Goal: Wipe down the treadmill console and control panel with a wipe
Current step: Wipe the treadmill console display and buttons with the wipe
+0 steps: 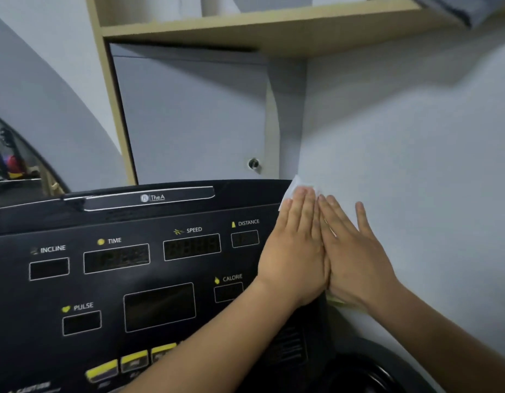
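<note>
The black treadmill console (132, 279) fills the lower left, with labelled displays for incline, time, speed, distance, calorie and pulse. My left hand (295, 248) lies flat with straight fingers on the console's upper right corner, pressing a white wipe (293, 190) whose edge shows past the fingertips. My right hand (356, 251) lies flat beside it with fingers straight, touching the left hand along the side. Most of the wipe is hidden under the hands.
Yellow buttons (130, 363) line the console's lower edge. A grey wall (416, 165) stands close on the right. A wooden shelf (260, 35) hangs overhead, above a grey cabinet door with a small knob (253, 163). A dark round recess (359, 375) lies below my arms.
</note>
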Action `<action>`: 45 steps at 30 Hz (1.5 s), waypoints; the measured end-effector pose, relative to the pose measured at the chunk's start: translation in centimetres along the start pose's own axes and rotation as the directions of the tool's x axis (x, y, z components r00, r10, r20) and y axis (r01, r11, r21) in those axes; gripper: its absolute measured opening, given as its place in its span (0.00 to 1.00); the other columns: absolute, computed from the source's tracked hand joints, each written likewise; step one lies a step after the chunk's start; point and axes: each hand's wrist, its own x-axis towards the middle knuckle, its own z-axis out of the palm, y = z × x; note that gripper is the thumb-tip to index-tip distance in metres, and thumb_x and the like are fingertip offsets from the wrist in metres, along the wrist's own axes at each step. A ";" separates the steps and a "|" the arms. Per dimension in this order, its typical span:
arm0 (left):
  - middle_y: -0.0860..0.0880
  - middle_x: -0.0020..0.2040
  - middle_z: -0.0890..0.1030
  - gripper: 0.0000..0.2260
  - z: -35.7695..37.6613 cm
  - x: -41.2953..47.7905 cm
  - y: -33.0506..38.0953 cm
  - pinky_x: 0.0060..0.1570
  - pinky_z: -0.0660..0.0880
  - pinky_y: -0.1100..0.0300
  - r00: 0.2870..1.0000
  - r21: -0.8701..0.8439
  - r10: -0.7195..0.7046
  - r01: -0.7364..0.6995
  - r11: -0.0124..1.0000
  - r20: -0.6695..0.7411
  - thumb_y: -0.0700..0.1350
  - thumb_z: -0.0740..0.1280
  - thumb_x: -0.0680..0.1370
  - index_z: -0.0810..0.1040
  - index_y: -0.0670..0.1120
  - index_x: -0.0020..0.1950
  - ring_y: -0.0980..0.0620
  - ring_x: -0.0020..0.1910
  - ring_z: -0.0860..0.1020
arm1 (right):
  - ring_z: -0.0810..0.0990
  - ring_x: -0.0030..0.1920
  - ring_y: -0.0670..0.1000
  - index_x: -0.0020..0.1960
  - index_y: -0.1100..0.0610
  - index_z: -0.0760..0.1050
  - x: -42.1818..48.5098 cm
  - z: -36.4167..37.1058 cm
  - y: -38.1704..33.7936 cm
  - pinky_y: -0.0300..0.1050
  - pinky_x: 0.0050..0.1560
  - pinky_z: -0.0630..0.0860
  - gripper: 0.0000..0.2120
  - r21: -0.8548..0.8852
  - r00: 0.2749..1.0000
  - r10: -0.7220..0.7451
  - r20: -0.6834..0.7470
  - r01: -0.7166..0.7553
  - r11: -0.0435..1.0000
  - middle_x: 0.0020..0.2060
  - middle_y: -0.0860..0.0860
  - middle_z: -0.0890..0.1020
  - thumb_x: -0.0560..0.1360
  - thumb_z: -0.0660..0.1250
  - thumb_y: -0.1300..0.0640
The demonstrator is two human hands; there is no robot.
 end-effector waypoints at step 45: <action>0.41 0.80 0.50 0.33 -3.7 -33.1 -20.6 0.77 0.49 0.50 0.883 -0.280 -0.465 0.430 0.858 -0.067 0.56 0.57 0.81 0.52 0.39 0.79 0.47 0.79 0.43 | 0.52 0.77 0.59 0.74 0.67 0.60 1.8 -8.2 -34.1 0.65 0.73 0.50 0.41 0.069 0.794 -0.600 -0.096 0.607 0.792 0.75 0.63 0.60 0.66 0.55 0.45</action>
